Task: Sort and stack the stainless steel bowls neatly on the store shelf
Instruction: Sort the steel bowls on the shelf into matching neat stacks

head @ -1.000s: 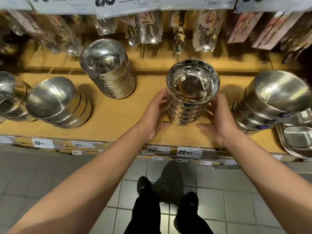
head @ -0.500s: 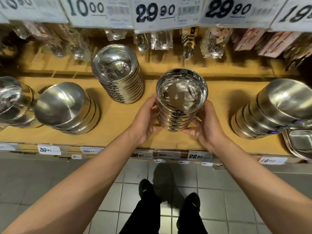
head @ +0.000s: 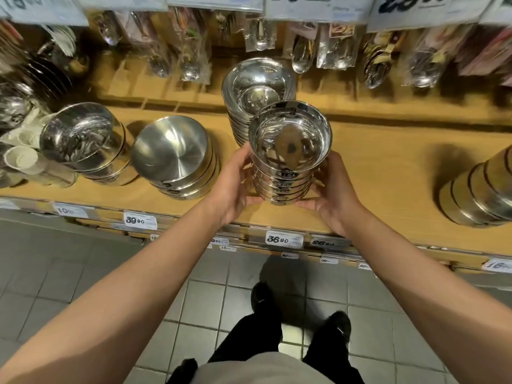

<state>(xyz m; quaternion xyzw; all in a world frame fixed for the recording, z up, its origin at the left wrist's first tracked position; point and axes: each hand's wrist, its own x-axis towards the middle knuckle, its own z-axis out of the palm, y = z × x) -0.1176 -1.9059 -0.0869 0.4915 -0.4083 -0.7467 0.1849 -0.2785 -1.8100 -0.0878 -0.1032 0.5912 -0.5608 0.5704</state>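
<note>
Both hands cradle one stack of small stainless steel bowls point(head: 289, 162), mouths up, its axis upright with a slight lean toward the viewer. The left hand point(head: 235, 184) curls against the stack's 9 o'clock side and the right hand point(head: 331, 189) against its 3 o'clock side, each with its fingers wrapped round the lower bowls and the thumb toward the base. Whether the stack rests on the wooden shelf point(head: 388, 167) or is held just above its front part cannot be told.

The relation that matters: directly at 12 o'clock of the held stack, touching or just behind it in this view, stands a taller stack of wider bowls point(head: 257, 87). At 9 o'clock, well apart, lies a tilted stack of matte bowls point(head: 173, 159), and farther that way a stack of shiny bowls point(head: 83, 139). At 3 o'clock the shelf is bare up to a leaning stack point(head: 482, 195) at the edge.

Both hands are equally near, so setting the stack down squarely probably needs a level, two-handed push.
</note>
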